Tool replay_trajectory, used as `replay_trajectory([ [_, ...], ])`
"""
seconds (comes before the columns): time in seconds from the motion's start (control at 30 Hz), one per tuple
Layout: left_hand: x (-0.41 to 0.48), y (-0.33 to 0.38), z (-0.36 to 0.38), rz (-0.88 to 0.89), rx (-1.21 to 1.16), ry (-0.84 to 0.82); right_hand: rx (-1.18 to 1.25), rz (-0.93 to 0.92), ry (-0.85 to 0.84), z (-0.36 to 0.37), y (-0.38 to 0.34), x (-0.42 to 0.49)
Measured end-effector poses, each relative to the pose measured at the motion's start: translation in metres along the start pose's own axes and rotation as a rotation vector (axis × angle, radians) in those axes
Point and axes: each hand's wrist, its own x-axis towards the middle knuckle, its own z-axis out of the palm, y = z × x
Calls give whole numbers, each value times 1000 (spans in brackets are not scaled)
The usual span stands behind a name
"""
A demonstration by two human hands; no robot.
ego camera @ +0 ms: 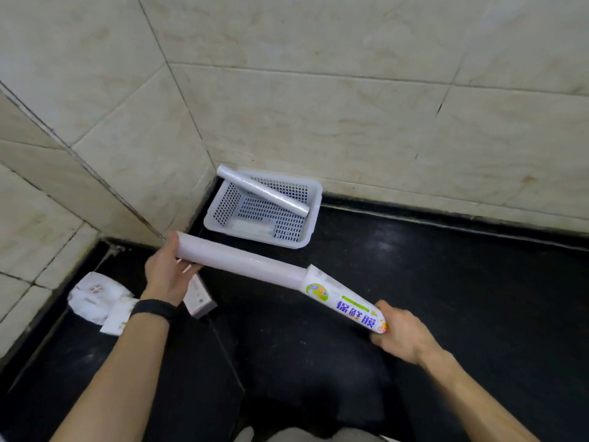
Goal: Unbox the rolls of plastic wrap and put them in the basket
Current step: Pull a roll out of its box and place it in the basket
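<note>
My left hand grips the bare end of a white roll of plastic wrap, which sticks most of the way out of its printed wrapper. My right hand holds the wrapper's far end. Both are held in the air above the black countertop. A white perforated basket stands in the tiled corner behind; one unwrapped roll lies slanted across it, one end propped on the back-left rim.
Crumpled empty wrappers lie on the black counter at the left, near the wall. A small box sits just under my left hand. Tiled walls close off the left and back.
</note>
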Motion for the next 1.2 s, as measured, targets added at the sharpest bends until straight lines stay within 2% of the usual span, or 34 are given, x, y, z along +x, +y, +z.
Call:
replay_trajectory([
  [0.1,2,-13,-7,-23,-1,53,0,100,57,12,33,-5],
  [0.27,-10,-46,-1,-82,-25,70,-76,209,185,26,48,2],
  [0.37,-19,-65,9,-131,-49,42,-74,212,179,27,49,6],
  [0.47,-28,-81,21,-184,-34,-32,124,147,207,26,43,8],
  [0.57,-36,-92,33,-187,-1,-51,510,56,361,20,26,5],
  [0.67,-47,-97,48,-169,57,-79,702,-12,323,7,-3,-4],
  [0.77,-60,-100,66,-147,98,-136,602,-182,185,-2,-32,-5],
  [0.87,-68,-96,85,-117,121,-194,356,-318,79,-10,-55,4],
  [1.0,-72,-78,98,-67,88,-235,145,-393,132,-20,-75,21],
  [1.2,-63,-52,96,-11,13,-265,140,-492,160,-29,-106,47],
])
